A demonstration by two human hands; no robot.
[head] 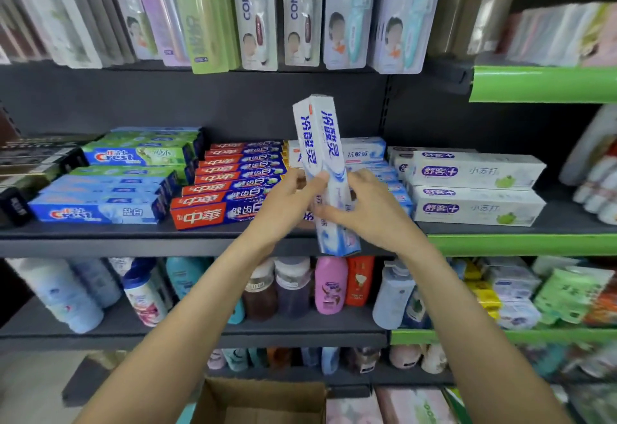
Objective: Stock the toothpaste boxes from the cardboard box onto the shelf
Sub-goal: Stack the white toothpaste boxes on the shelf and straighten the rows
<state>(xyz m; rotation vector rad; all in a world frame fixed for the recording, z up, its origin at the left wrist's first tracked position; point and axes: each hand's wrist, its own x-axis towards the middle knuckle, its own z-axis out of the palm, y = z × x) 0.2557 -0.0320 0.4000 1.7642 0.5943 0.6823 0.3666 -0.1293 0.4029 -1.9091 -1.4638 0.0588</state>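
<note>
Hands point(290, 205) — both gripping toothpaste boxes point(325, 163).

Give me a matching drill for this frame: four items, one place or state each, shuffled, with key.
Items:
1. white-and-blue toothpaste boxes
2. red-and-blue toothpaste boxes
3. cardboard box
4. pink bottle

Places/states:
A. on the floor at the bottom edge of view, open
B. held nearly upright in left hand and right hand
C. standing on the shelf below the toothpaste
D. stacked flat, left of the hands

Pairs: 1-B, 2-D, 3-A, 4-C
</note>
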